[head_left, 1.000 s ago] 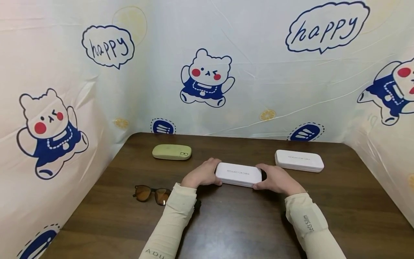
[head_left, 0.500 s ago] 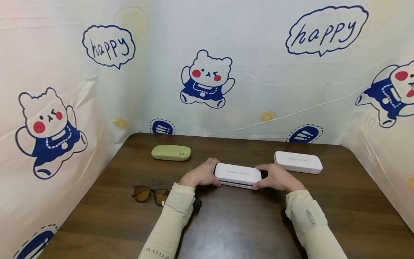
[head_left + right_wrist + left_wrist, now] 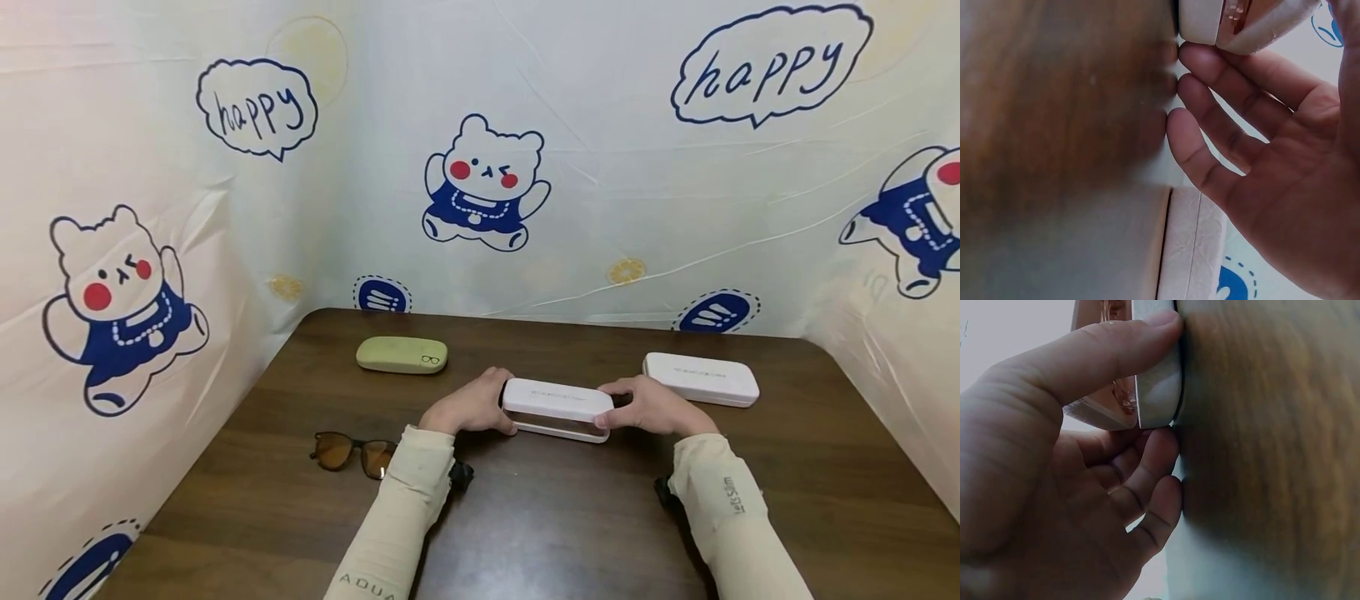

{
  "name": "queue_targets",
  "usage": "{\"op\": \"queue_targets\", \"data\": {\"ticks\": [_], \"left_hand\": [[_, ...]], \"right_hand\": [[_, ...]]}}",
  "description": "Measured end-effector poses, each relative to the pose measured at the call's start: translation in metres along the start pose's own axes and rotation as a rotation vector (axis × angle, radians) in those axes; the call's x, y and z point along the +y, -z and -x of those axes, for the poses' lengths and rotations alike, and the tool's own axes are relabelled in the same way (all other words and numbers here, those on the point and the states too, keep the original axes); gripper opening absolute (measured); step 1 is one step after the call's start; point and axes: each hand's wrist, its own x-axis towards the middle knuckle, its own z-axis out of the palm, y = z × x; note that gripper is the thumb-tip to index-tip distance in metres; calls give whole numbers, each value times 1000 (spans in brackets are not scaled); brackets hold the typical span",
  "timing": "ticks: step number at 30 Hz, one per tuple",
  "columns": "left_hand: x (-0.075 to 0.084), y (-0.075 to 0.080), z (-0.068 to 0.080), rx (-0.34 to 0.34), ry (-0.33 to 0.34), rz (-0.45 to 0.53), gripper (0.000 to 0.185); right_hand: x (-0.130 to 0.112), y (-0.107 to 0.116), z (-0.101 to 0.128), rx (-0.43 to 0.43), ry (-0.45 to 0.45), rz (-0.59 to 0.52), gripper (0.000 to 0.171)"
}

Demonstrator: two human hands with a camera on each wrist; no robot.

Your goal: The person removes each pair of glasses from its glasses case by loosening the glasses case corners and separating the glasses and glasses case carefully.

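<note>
Two hands: the left hand (image 3: 472,406) and right hand (image 3: 652,408) hold opposite short ends of one white glasses case (image 3: 558,400), at nine and three o'clock of it.
Left grip: the thumb lies across the front corner onto the lower shell; the other fingers bend behind the end, close to the wood.
Right grip: the thumb is at the lid's front edge with the index finger at the end, pinching that corner; the lower fingers reach to the table surface.
White glasses case: near the middle of the brown table (image 3: 555,525), long side toward the wearer, lid partly raised with the gap facing six o'clock; pinkish lining and shiny glints show inside, their source unclear.
Table edges: the far edge runs behind the cases at twelve, with rounded corners at ten and two.
Room: brown wood stretches from the case toward six, between the left sleeve (image 3: 405,508) and right sleeve (image 3: 742,525); a narrower strip lies at twelve.
Second white case: closed (image 3: 701,380), between two and three o'clock, just beyond the right hand, which limits room on that side.
Green case: closed (image 3: 401,356), toward ten, apart from the left hand.
Sunglasses: amber lenses (image 3: 333,451), between eight and nine, one end hidden by the left sleeve.
Backdrop: printed cloth (image 3: 585,275) hangs along the far edge at twelve and encloses both sides.
</note>
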Motion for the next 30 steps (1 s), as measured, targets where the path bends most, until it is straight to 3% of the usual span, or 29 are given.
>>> {"op": "queue_targets", "data": {"ticks": [13,16,21,30], "left_hand": [[-2,6,-1,-50,65,62,74],[-3,5,-2,-57,86,48,64],[-7,5,-3,-43,118,6,37],[-3,5,-5,-100,125,-68,36]], "right_hand": [[4,3,-8,-4,59,-54,47],[4,3,-10,4,19,-113,43],[2,3,-10,4,-61,-182,53],[-1,3,-9,0,-14,-253,41]]}}
